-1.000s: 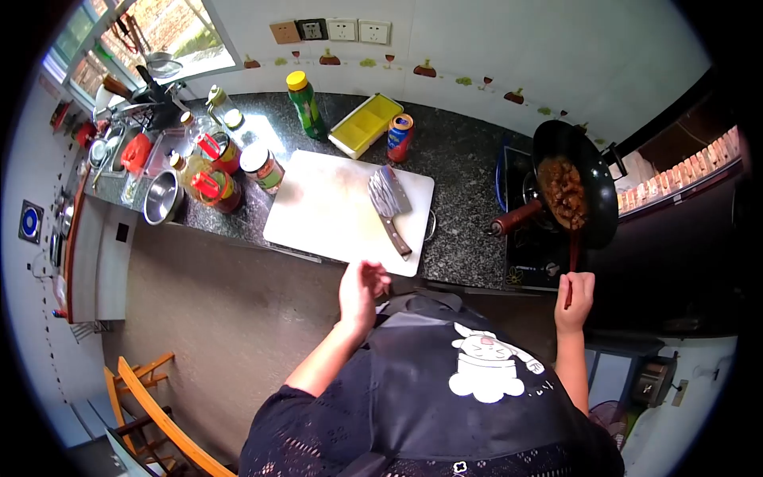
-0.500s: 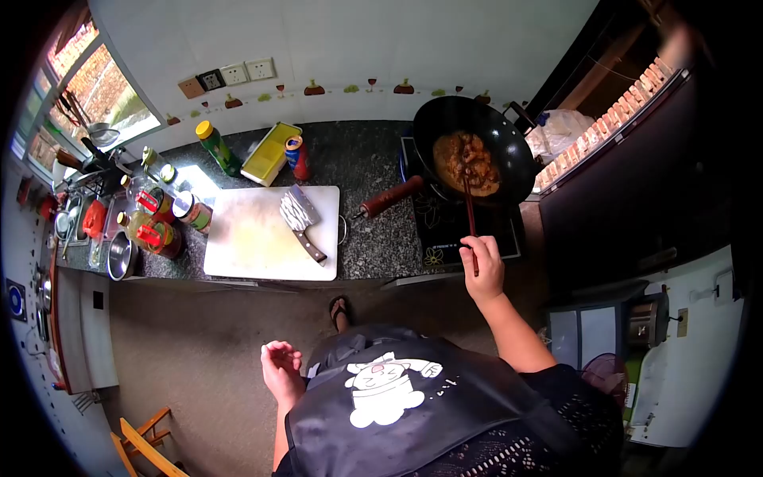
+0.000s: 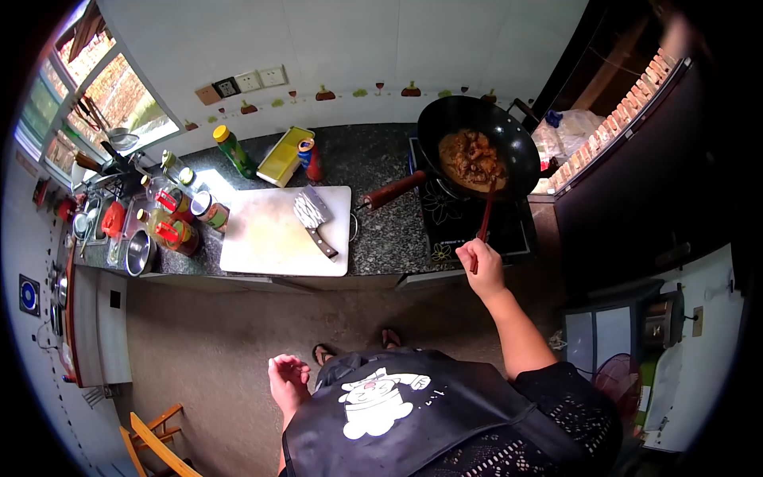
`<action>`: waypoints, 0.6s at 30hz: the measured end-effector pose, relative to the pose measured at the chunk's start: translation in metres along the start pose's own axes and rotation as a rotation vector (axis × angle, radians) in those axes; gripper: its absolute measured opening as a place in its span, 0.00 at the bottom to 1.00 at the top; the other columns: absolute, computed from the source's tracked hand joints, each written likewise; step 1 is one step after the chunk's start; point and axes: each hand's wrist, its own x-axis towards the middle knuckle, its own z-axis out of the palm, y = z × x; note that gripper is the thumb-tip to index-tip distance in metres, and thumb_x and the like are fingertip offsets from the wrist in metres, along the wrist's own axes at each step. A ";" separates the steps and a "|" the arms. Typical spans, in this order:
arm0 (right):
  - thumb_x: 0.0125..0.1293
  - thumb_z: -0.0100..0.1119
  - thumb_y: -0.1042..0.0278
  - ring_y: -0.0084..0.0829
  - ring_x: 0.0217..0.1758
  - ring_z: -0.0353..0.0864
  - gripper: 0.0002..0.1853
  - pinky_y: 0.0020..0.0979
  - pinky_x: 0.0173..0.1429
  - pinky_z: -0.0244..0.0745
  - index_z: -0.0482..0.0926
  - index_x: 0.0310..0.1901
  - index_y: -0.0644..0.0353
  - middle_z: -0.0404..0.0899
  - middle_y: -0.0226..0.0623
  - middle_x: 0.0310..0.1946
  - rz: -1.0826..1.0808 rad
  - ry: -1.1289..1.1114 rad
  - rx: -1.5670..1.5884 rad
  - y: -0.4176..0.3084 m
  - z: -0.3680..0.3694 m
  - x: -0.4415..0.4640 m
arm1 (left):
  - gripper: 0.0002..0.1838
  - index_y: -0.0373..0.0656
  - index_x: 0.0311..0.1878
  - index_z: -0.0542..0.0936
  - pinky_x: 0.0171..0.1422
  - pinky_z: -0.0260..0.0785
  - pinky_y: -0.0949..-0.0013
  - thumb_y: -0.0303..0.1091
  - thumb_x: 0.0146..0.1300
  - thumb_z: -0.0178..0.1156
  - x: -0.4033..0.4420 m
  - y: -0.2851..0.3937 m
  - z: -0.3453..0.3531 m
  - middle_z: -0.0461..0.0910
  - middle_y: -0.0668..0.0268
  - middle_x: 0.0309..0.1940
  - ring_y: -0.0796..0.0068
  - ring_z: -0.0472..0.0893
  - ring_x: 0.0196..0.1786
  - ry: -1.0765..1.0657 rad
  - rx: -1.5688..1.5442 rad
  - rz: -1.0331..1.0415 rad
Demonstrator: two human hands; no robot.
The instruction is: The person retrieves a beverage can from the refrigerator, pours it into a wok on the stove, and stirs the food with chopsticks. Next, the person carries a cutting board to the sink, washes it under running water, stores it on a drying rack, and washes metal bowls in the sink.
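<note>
My right hand [image 3: 482, 269] is closed around a pair of reddish-brown chopsticks [image 3: 486, 220]. Their far tips reach the near edge of the browned, saucy food [image 3: 472, 159] in a black wok [image 3: 518, 155]. The wok sits tilted on a black cooktop [image 3: 453, 226], its wooden handle [image 3: 395, 191] pointing left over the counter. My left hand [image 3: 288, 379] hangs beside the black apron [image 3: 469, 389], away from the counter; it holds nothing, and its fingers are loosely bent and apart.
A cleaver [image 3: 316, 221] lies on a white cutting board [image 3: 266, 238]. Left of it stand a lidded jar [image 3: 210, 210], oil bottles [image 3: 176, 234] and a metal bowl [image 3: 141, 253]. Behind are a yellow tray [image 3: 282, 159], a can [image 3: 310, 161] and a green bottle [image 3: 233, 151]. A wooden chair [image 3: 155, 441] stands lower left.
The view has shifted, so the counter sits slightly further right. A second foot now shows below the counter. My right hand still holds the chopsticks at the wok, their angle a little changed.
</note>
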 end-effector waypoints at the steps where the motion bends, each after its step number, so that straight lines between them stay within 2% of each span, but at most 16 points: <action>1: 0.63 0.66 0.67 0.45 0.24 0.76 0.10 0.37 0.28 0.70 0.74 0.30 0.59 0.76 0.41 0.22 -0.012 0.036 0.030 -0.006 -0.002 -0.004 | 0.20 0.46 0.38 0.75 0.25 0.62 0.74 0.52 0.74 0.44 0.000 0.004 0.000 0.77 0.66 0.30 0.71 0.76 0.27 -0.024 0.009 -0.005; 2: 0.63 0.66 0.68 0.44 0.24 0.76 0.09 0.37 0.28 0.70 0.75 0.30 0.59 0.75 0.41 0.22 -0.026 0.072 0.064 -0.013 -0.001 -0.006 | 0.20 0.46 0.38 0.75 0.25 0.62 0.74 0.52 0.74 0.44 0.001 0.008 -0.002 0.77 0.66 0.30 0.71 0.76 0.26 -0.047 0.017 -0.007; 3: 0.63 0.65 0.71 0.42 0.23 0.76 0.07 0.35 0.28 0.69 0.77 0.30 0.60 0.74 0.41 0.20 -0.130 0.134 0.043 -0.030 -0.006 -0.006 | 0.20 0.46 0.38 0.75 0.25 0.63 0.74 0.52 0.75 0.44 0.004 0.011 -0.007 0.77 0.66 0.29 0.71 0.76 0.26 -0.033 0.005 -0.012; 6: 0.62 0.66 0.74 0.36 0.24 0.77 0.11 0.31 0.29 0.72 0.71 0.28 0.59 0.80 0.40 0.29 -0.311 0.230 0.017 -0.080 -0.007 -0.009 | 0.20 0.45 0.39 0.75 0.27 0.64 0.75 0.51 0.75 0.44 0.014 0.033 -0.027 0.78 0.65 0.31 0.72 0.78 0.28 -0.087 0.000 -0.002; 7: 0.60 0.67 0.76 0.33 0.26 0.78 0.13 0.29 0.31 0.75 0.68 0.31 0.59 0.82 0.42 0.38 -0.382 0.264 0.071 -0.087 0.004 -0.014 | 0.20 0.45 0.39 0.75 0.28 0.64 0.75 0.51 0.75 0.43 0.013 0.045 -0.031 0.78 0.65 0.31 0.72 0.78 0.28 -0.077 0.000 0.000; 8: 0.58 0.69 0.77 0.32 0.27 0.79 0.16 0.28 0.30 0.76 0.67 0.36 0.58 0.80 0.46 0.42 -0.496 0.257 0.078 -0.099 0.013 -0.015 | 0.20 0.45 0.39 0.75 0.28 0.65 0.75 0.51 0.75 0.44 0.018 0.054 -0.043 0.78 0.65 0.31 0.71 0.78 0.28 -0.120 -0.001 0.007; 10: 0.57 0.71 0.75 0.33 0.28 0.80 0.21 0.29 0.30 0.78 0.63 0.40 0.56 0.79 0.48 0.44 -0.627 0.252 0.047 -0.132 0.036 -0.022 | 0.20 0.45 0.39 0.75 0.28 0.65 0.75 0.51 0.75 0.44 0.021 0.073 -0.064 0.77 0.66 0.31 0.71 0.78 0.29 -0.123 -0.033 0.028; 12: 0.56 0.73 0.72 0.34 0.29 0.81 0.24 0.29 0.30 0.80 0.62 0.41 0.55 0.79 0.49 0.46 -0.694 0.178 0.100 -0.175 0.067 -0.027 | 0.20 0.45 0.39 0.75 0.28 0.65 0.75 0.51 0.75 0.44 0.027 0.087 -0.091 0.77 0.66 0.31 0.71 0.77 0.29 -0.073 -0.046 0.033; 14: 0.51 0.77 0.63 0.39 0.33 0.83 0.28 0.34 0.34 0.81 0.62 0.41 0.54 0.78 0.49 0.46 -0.741 0.015 0.162 -0.206 0.103 -0.034 | 0.19 0.45 0.40 0.74 0.28 0.64 0.75 0.51 0.75 0.44 0.034 0.098 -0.122 0.77 0.66 0.31 0.71 0.77 0.29 -0.038 -0.071 0.029; 18: 0.46 0.79 0.53 0.45 0.37 0.82 0.32 0.39 0.38 0.79 0.63 0.42 0.53 0.77 0.45 0.47 -0.610 -0.198 0.186 -0.238 0.172 -0.063 | 0.20 0.45 0.40 0.74 0.27 0.64 0.75 0.51 0.76 0.43 0.039 0.125 -0.181 0.77 0.66 0.31 0.70 0.77 0.30 -0.005 -0.105 0.065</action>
